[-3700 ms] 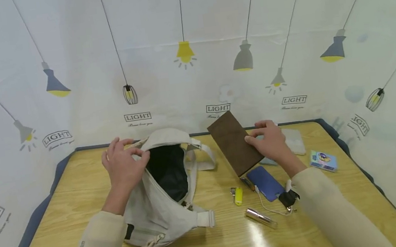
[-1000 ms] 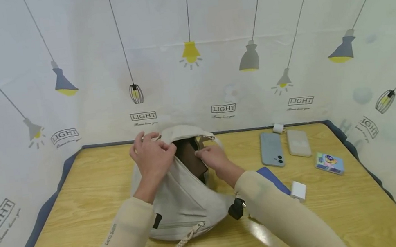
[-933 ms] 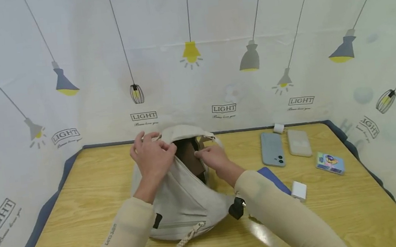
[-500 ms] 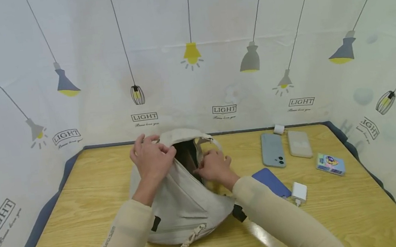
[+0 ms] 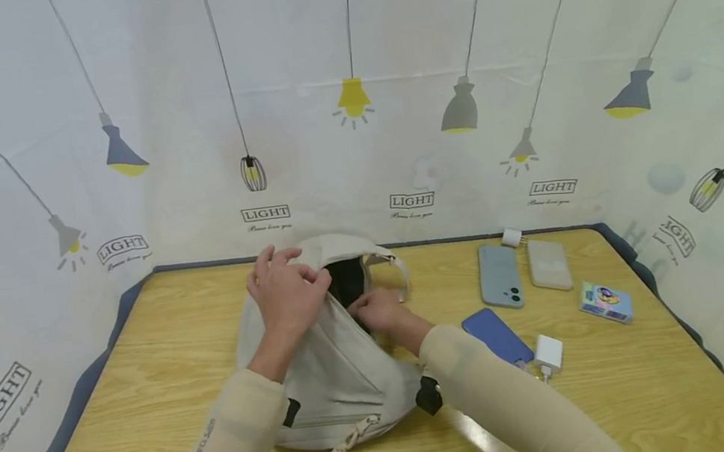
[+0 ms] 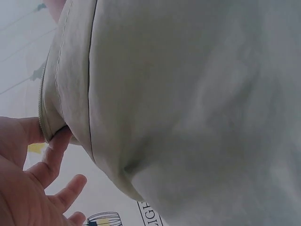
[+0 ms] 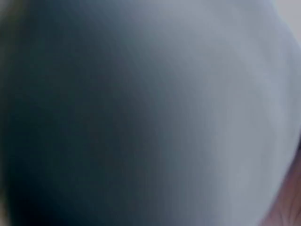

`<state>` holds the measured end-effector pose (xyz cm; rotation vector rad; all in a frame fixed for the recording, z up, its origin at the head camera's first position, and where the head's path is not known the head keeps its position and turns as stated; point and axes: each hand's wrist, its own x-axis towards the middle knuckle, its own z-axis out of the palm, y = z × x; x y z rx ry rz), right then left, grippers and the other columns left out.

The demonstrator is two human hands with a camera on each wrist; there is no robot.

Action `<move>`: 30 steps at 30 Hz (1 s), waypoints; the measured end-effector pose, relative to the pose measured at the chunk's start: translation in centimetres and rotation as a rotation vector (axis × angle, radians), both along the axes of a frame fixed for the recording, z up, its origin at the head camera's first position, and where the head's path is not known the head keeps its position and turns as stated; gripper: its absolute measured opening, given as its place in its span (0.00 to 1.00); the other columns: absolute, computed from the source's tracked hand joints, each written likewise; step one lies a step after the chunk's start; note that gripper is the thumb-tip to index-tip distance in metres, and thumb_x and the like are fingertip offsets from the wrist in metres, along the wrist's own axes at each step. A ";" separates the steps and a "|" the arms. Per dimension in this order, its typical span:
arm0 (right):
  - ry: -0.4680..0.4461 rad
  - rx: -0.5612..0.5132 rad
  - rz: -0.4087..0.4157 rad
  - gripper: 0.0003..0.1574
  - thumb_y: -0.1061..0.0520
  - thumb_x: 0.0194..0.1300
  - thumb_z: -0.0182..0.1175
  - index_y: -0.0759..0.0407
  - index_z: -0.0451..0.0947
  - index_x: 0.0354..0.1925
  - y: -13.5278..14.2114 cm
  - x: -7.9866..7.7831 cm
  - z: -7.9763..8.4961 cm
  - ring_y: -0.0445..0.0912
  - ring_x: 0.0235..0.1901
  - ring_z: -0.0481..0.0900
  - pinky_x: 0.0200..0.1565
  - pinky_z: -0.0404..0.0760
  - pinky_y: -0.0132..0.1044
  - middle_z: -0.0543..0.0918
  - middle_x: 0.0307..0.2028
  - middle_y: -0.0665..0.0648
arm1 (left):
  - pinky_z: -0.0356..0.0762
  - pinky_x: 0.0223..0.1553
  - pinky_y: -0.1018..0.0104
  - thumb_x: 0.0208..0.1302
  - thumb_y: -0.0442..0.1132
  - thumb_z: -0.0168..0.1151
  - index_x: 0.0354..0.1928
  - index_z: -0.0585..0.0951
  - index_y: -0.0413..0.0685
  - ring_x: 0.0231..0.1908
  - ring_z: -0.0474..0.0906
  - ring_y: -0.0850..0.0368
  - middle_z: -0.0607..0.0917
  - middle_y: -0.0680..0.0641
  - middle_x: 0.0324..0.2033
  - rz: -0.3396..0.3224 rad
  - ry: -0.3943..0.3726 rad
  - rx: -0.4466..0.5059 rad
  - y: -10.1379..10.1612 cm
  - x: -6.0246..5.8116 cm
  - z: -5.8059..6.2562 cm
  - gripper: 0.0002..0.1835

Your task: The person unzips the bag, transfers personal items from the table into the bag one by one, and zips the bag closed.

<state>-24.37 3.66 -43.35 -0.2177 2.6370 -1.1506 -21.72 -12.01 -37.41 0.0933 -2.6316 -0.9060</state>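
Note:
A pale cloth bag (image 5: 336, 380) with a dark lining stands on the wooden table, its zippered mouth facing right. My left hand (image 5: 289, 291) pinches the edge of that mouth between thumb and index finger. The same grip shows at the zipper in the left wrist view, where the bag's side (image 6: 188, 94) fills most of the picture and the other fingers of the left hand (image 6: 23, 183) spread free. At the mouth's right side is my right hand (image 5: 389, 311), its fingertips hidden inside; I cannot tell what they hold. The right wrist view is mostly blurred grey.
Right of the bag lie a blue flat thing (image 5: 497, 336) and a white charger (image 5: 548, 352). Behind them are a grey-blue phone (image 5: 499, 277), a pale slab (image 5: 548, 265), a white plug (image 5: 511, 237) and a small colourful box (image 5: 606, 301). A patterned wall closes the back.
The dark brown flat rectangular thing went from above the table into the bag with my right hand and is now out of sight. The bag's mouth has shifted rightward; the left hand kept its edge.

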 end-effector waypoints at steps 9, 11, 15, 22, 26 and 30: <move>0.049 0.287 0.098 0.12 0.44 0.67 0.59 0.40 0.88 0.43 0.1 0.3 0.4 0.61 0.62 0.69 0.59 0.61 0.65 0.79 0.59 0.52 | 0.44 0.69 0.36 0.60 0.46 0.60 0.16 0.84 0.47 0.73 0.53 0.44 0.78 0.47 0.59 0.029 -0.015 0.014 -0.9 -0.1 -0.4 0.17; 0.070 0.300 0.110 0.12 0.43 0.66 0.60 0.39 0.88 0.42 0.3 0.2 0.5 0.60 0.60 0.72 0.58 0.61 0.65 0.81 0.56 0.51 | 0.44 0.69 0.36 0.59 0.46 0.60 0.17 0.84 0.47 0.73 0.52 0.44 0.78 0.47 0.59 0.025 -0.015 0.014 -1.1 -0.2 -0.5 0.17; 0.106 0.273 0.116 0.11 0.42 0.62 0.64 0.39 0.88 0.41 1.2 0.0 1.0 0.56 0.55 0.76 0.55 0.62 0.67 0.85 0.50 0.46 | 0.44 0.69 0.36 0.58 0.46 0.59 0.17 0.85 0.48 0.73 0.52 0.43 0.78 0.47 0.59 0.011 -0.015 0.012 -1.3 -0.2 -0.6 0.16; 0.096 0.208 0.102 0.16 0.42 0.60 0.65 0.43 0.87 0.46 4.1 -0.4 1.9 0.55 0.60 0.73 0.54 0.62 0.63 0.82 0.57 0.50 | 0.43 0.70 0.37 0.59 0.45 0.59 0.18 0.85 0.47 0.73 0.51 0.43 0.77 0.47 0.60 -0.016 -0.039 0.012 -1.5 -0.2 -0.8 0.16; 0.090 0.212 0.087 0.18 0.41 0.62 0.63 0.44 0.86 0.47 6.0 -0.7 2.6 0.56 0.64 0.70 0.56 0.60 0.65 0.78 0.61 0.53 | 0.43 0.69 0.36 0.60 0.45 0.59 0.19 0.86 0.46 0.73 0.51 0.44 0.77 0.46 0.61 -0.036 -0.046 0.024 -1.6 -0.2 -0.9 0.15; 0.113 0.230 0.063 0.17 0.40 0.62 0.63 0.42 0.86 0.47 7.7 -0.9 3.0 0.57 0.64 0.71 0.57 0.60 0.68 0.79 0.60 0.52 | 0.44 0.69 0.36 0.60 0.45 0.59 0.21 0.86 0.46 0.73 0.51 0.44 0.77 0.45 0.61 -0.050 -0.048 0.026 -1.8 -0.3 -0.9 0.16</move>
